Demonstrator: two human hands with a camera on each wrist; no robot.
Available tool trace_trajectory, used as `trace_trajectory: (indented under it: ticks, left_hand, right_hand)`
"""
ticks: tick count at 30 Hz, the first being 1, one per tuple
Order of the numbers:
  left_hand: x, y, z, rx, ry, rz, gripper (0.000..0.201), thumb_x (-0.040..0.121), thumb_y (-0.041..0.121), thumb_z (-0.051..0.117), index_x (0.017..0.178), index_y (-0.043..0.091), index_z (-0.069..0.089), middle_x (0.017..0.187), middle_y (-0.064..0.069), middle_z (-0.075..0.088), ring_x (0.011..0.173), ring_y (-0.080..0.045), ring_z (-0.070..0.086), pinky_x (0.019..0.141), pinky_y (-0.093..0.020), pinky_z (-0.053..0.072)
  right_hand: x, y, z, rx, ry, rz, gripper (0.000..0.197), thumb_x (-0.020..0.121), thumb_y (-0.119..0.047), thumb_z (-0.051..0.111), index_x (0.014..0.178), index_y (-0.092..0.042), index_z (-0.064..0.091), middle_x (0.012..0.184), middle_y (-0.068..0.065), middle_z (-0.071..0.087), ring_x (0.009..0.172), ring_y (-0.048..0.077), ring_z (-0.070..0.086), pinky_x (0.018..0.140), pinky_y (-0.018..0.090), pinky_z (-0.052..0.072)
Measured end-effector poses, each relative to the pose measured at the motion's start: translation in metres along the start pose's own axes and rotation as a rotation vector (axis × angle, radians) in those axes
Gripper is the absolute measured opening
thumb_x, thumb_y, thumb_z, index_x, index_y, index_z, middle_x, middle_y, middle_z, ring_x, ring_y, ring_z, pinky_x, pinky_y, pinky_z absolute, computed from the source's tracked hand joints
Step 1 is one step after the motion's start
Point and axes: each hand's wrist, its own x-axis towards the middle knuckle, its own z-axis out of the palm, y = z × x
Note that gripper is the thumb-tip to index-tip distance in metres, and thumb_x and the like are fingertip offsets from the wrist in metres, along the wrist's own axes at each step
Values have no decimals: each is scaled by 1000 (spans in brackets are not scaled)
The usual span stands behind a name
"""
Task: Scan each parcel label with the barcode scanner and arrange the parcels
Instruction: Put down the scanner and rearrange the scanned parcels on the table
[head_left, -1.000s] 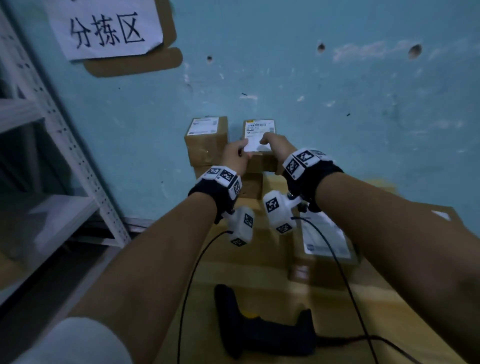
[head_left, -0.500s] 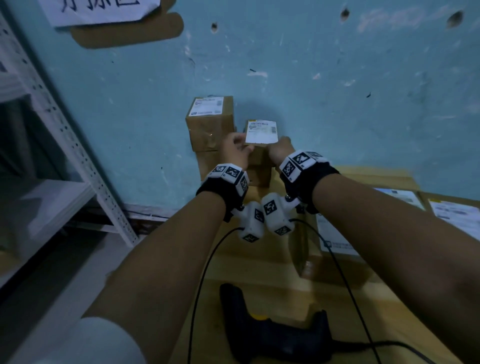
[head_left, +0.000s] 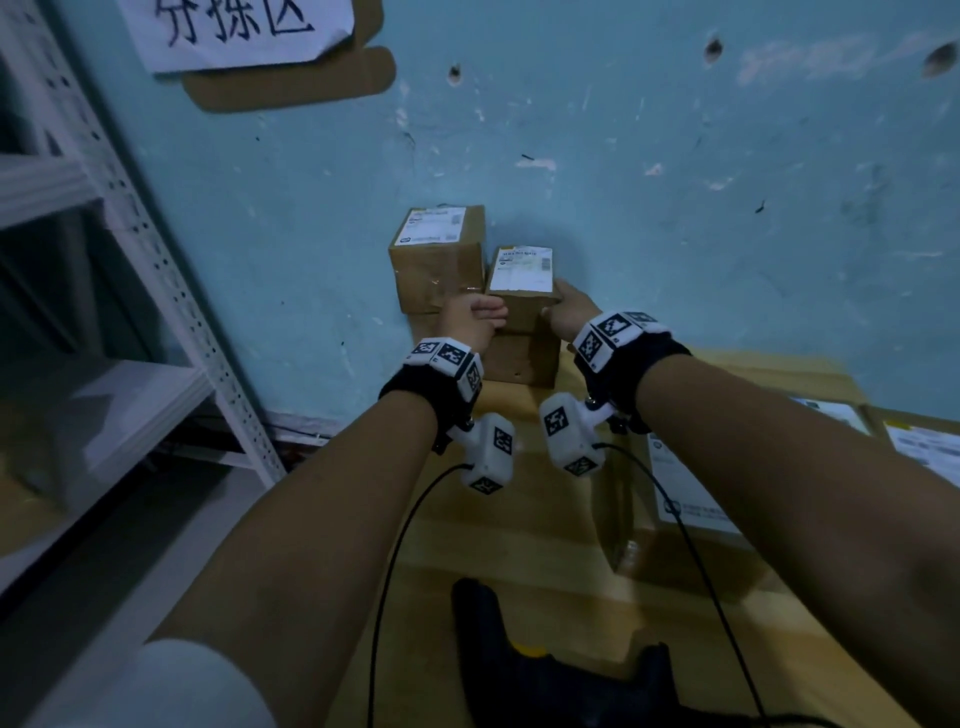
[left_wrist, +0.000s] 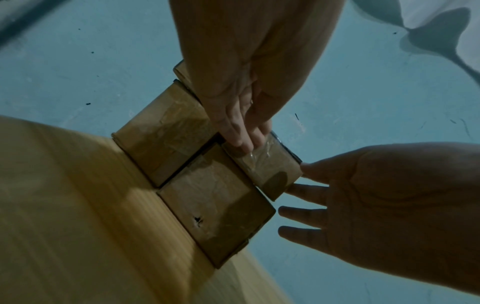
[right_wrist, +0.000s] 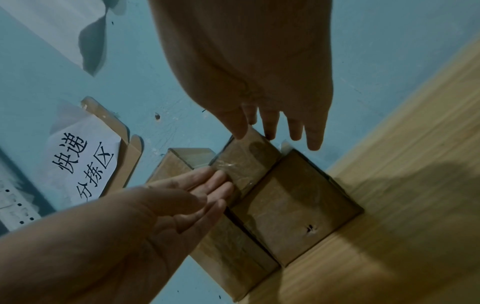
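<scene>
Against the blue wall, a small taped cardboard parcel with a white label tops the stack, left hand and right hand flat-fingered against its sides.

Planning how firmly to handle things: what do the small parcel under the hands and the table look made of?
Small parcel: brown corrugated cardboard by its look, matte, with glossy clear tape across the front and a white paper label on top. Table: pale wood or wood-look laminate, with straight grain lines and a smooth, slightly shiny surface; I cannot tell which.
</scene>
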Motion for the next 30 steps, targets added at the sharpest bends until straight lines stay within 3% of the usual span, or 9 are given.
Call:
trace_trajectory:
  ticks: [2, 6, 13, 16, 18, 20, 22, 26, 30]
  left_hand:
    - [1, 0, 1, 18, 6, -18, 38, 87, -23, 34, 124, -21, 45, 124, -40, 50, 62, -5, 53, 54, -5, 47]
    - [4, -5, 2, 28, 10, -76, 33, 91, -14, 39, 122, -16, 50, 121, -33, 57, 66, -6, 52, 58, -7, 47]
    - [-15, 11, 5, 31, -29, -117, 28, 92, -10, 39, 117, -13, 53, 73, -6, 55, 62, -11, 51, 43, -5, 42]
    - [-35, 32, 9, 22, -85, -89, 20, 91, -11, 40, 92, -2, 58, 69, -6, 54, 53, -8, 56, 50, -9, 47]
    - [-50, 47, 13, 20, -125, -66, 29, 91, -12, 39, 72, 5, 52, 68, -8, 54, 42, -3, 57, 49, -9, 47]
    - [-67, 61, 22, -2, -157, -53, 33, 91, -14, 38, 68, 7, 49, 67, -9, 52, 49, -11, 55, 46, -10, 46]
    - [-84, 74, 36, -26, -171, -36, 34, 91, -13, 37, 67, 9, 48, 66, -9, 51, 48, -10, 54, 44, -13, 44]
    - [-125, 95, 79, 33, -286, -16, 30, 93, -2, 38, 73, 18, 48, 68, 2, 56, 32, 6, 51, 42, -11, 34]
    - [-173, 109, 137, -34, -474, -92, 19, 95, 0, 39, 104, 16, 44, 58, 4, 60, 40, 0, 55, 46, -16, 34]
  right_hand:
    - [0, 0, 0, 52, -11, 25, 42, 98, -7, 37, 140, -1, 36, 143, 18, 44, 128, 32, 46, 102, 32, 37]
    - [-1, 1, -5, 99, -51, 54, 45, 101, -9, 27, 143, 5, 27, 148, 19, 35, 135, 30, 36, 100, 26, 31]
    - [-34, -8, -43, 171, -12, 37, 45, 100, -15, 30, 140, 6, 33, 148, 22, 34, 136, 32, 34, 106, 32, 33]
    - [-62, -10, -67, 182, 43, 26, 45, 101, -16, 30, 138, 8, 34, 148, 23, 33, 135, 33, 34, 106, 34, 31]
    - [-82, -7, -84, 180, 66, 29, 45, 101, -18, 30, 137, 8, 35, 148, 22, 32, 135, 33, 34, 107, 35, 29]
    - [-103, 0, -103, 175, 80, 35, 46, 101, -21, 31, 139, 5, 35, 150, 20, 30, 137, 32, 32, 109, 36, 26]
    - [-124, 9, -126, 169, 123, 50, 49, 100, -25, 32, 141, 2, 34, 152, 19, 30, 139, 30, 30, 111, 36, 25]
    - [-167, 41, -173, 172, 231, 101, 49, 99, -25, 34, 140, 2, 35, 151, 20, 31, 140, 29, 30, 111, 35, 24]
    - [-211, 92, -209, 142, 280, 195, 48, 100, -22, 32, 141, 3, 34, 150, 21, 31, 139, 32, 30, 105, 32, 30]
